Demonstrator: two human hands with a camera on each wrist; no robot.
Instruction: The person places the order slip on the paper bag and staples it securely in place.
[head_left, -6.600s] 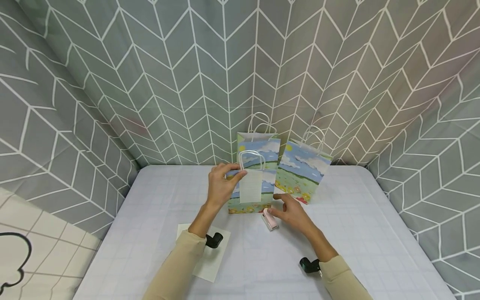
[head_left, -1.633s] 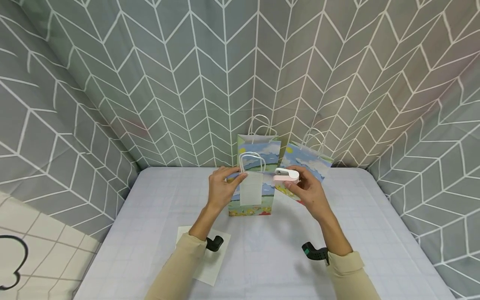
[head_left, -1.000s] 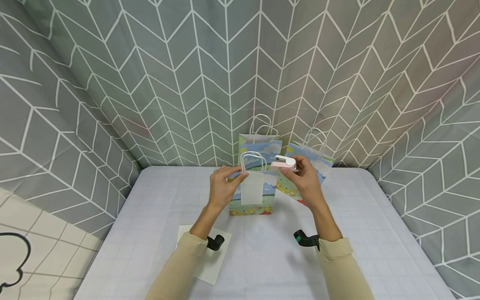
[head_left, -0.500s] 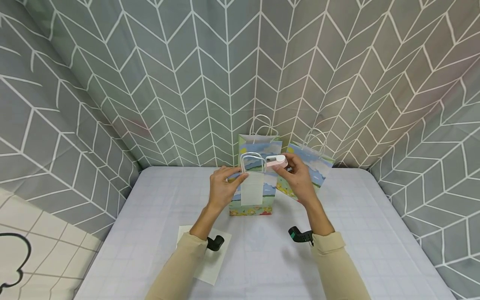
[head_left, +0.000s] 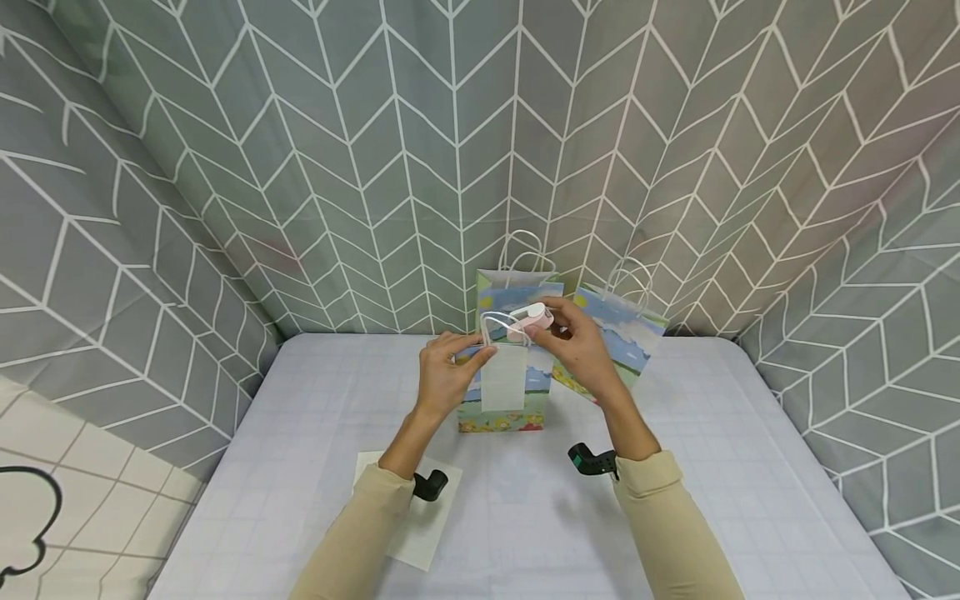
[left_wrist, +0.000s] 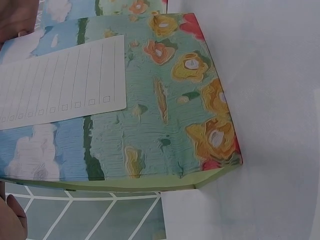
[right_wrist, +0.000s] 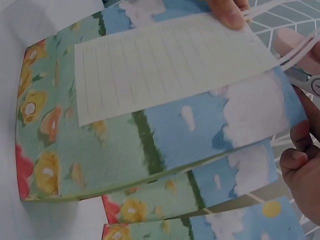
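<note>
Front bag (head_left: 501,420), head view: upright on the table (head_left: 750,500) between the two hands, its front printed with sky, grass and flowers.
Lined sheet (head_left: 503,379), head view: flat against the front of that bag, upper edge near the rim.
Left hand (head_left: 444,368), head view: thumb in front and fingers behind, pinching the sheet and the front bag together at the top left.
Right hand (head_left: 583,346), head view: grasping the stapler.
Stapler (head_left: 534,319), head view: pink and white, held aslant at the rim of the front bag, its tip by the cord handles; whether it touches the paper cannot be told.
Back bag (head_left: 517,296), head view: upright behind the front bag and partly covered by it.
Tilted bag (head_left: 622,333), head view: leaning over to the right, partly behind the right hand.
Loose sheet (head_left: 420,525), head view: lying on the table, partly under the left forearm.
Front bag, left wrist view: flowers along its bottom, the lined sheet showing rules and a row of small boxes; fingers at the left border are cut off.
Left hand, right wrist view: thumb pressing the sheet's upper corner.
Stapler, right wrist view: beside a cord handle, partly cropped, in the right hand's grip.
</note>
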